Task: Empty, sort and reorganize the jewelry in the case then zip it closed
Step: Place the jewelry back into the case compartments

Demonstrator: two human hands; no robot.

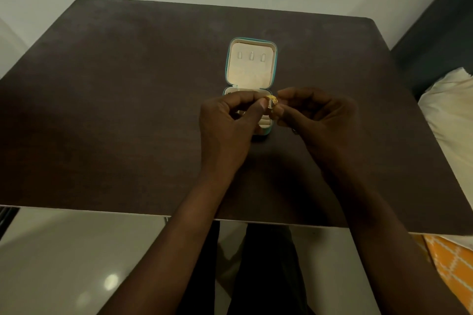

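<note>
Small gold piece of jewelry [272,101], too small to tell its kind, pinched between both hands just above the front half of the case. Left hand [227,120] curled, thumb and forefinger pressed together on the piece's left side. Right hand [317,117] likewise curled, fingertips closed on its right side, so that the two hands nearly touch. Both forearms bare, reaching in from the near edge of the table.

Under and behind the hands, a little teal jewelry case [250,69] lying open near the table's middle. Lid [249,64] laid back flat, away from the person, cream lining showing, with three small tabs in a row near its far end. Base half mostly hidden by the hands; cream padded ring rolls [265,122] visible between them.

Dark brown table [115,110] all around. Pale wall beyond. At the right, a cream pillow [450,110] and orange patterned cloth [450,263]. Pale glossy floor [76,263] below.
</note>
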